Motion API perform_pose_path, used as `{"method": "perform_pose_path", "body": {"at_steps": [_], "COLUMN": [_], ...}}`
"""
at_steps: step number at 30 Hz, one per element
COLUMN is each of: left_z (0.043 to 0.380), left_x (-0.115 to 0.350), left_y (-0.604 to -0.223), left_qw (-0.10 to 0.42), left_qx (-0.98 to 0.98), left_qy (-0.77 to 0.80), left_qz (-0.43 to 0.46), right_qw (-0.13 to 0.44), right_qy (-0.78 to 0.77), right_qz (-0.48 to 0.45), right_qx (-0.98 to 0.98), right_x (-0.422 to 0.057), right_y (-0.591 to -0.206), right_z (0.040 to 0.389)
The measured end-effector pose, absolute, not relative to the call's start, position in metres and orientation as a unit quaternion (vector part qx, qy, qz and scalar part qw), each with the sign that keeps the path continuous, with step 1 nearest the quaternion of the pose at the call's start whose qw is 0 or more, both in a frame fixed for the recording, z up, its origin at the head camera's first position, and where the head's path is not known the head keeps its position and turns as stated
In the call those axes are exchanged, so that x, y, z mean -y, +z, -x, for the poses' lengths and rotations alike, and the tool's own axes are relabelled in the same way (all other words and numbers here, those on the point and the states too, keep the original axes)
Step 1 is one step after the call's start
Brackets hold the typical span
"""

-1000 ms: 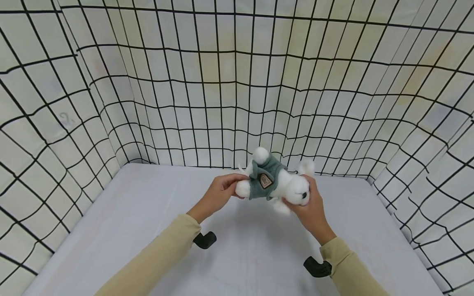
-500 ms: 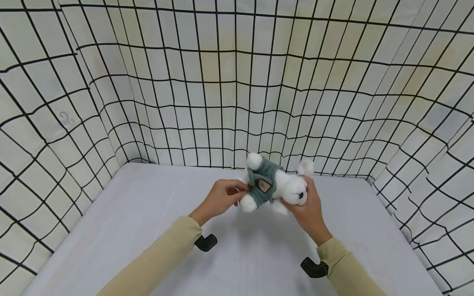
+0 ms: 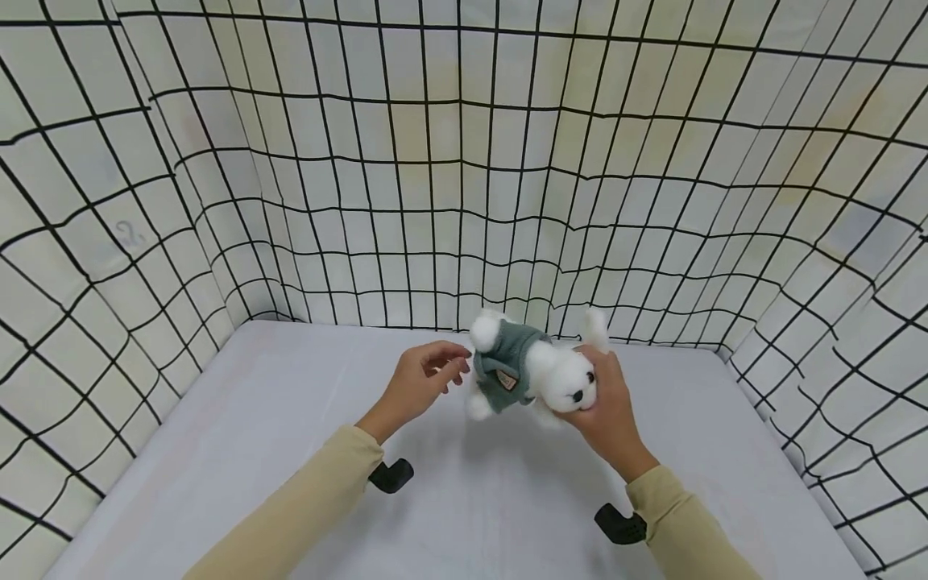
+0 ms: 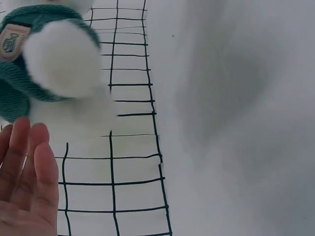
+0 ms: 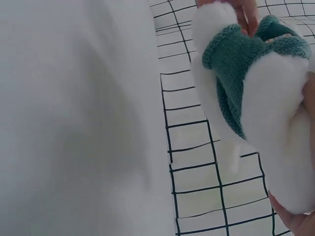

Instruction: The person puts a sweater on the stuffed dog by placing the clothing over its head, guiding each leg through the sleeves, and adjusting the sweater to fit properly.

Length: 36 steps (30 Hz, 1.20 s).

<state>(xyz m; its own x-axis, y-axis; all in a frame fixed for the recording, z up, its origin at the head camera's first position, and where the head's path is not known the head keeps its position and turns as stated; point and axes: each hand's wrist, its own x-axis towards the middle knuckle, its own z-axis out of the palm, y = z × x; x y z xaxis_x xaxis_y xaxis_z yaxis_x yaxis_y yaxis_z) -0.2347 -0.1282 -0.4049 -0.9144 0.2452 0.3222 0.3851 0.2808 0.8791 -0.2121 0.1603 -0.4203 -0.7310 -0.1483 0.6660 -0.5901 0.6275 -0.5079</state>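
Note:
A white plush toy dog (image 3: 540,358) in a teal knitted garment (image 4: 42,29) lies sideways in the air above the white table, its head toward the right. My right hand (image 3: 612,415) grips it round the head, thumb and fingers on either side of the face. A small tan patch (image 3: 506,379) shows on the garment. Just left of the toy's lower end, my left hand (image 3: 420,379) hovers with relaxed, slightly bent fingers and holds nothing. In the left wrist view its fingers (image 4: 45,172) sit below the garment, a little apart from it.
The white tabletop (image 3: 290,387) spreads under both arms. A black grid net (image 3: 464,185) over pale walls closes off the back and both sides. Black curved pieces (image 3: 391,476) stick out at each wrist, below the beige sleeves.
My left hand has let go of the toy's lower end and drawn back left. The toy has tipped, its lower end sinking and its face turning more into view, still in my right hand.

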Motion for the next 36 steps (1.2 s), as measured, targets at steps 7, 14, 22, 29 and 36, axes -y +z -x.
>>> {"method": "perform_pose_path", "body": {"at_steps": [7,14,22,29,36], "left_z": [0.234,0.234,0.237,0.237,0.235], "left_x": [0.122,0.108,0.111,0.112,0.103], "left_y": [-0.390,-0.394,-0.390,-0.392,-0.397], "left_qw": [0.200,0.233,0.207,0.155,0.198], "left_qx": [0.799,0.830,0.843,0.850,0.848], "left_qy": [-0.525,-0.446,-0.453,-0.463,-0.431], "left_qz": [0.215,0.242,0.204,0.197,0.235], "right_qw": [0.326,0.354,0.358,0.335,0.288], "right_qy": [0.298,0.273,0.268,0.283,0.350], "right_qz": [-0.245,-0.255,-0.242,-0.241,-0.211], "right_qx": [0.863,0.857,0.861,0.866,0.866], "right_x": [-0.155,-0.146,-0.150,-0.154,-0.148], "right_y": [-0.421,-0.421,-0.418,-0.417,-0.418], "right_z": [0.208,0.204,0.203,0.206,0.203]}}
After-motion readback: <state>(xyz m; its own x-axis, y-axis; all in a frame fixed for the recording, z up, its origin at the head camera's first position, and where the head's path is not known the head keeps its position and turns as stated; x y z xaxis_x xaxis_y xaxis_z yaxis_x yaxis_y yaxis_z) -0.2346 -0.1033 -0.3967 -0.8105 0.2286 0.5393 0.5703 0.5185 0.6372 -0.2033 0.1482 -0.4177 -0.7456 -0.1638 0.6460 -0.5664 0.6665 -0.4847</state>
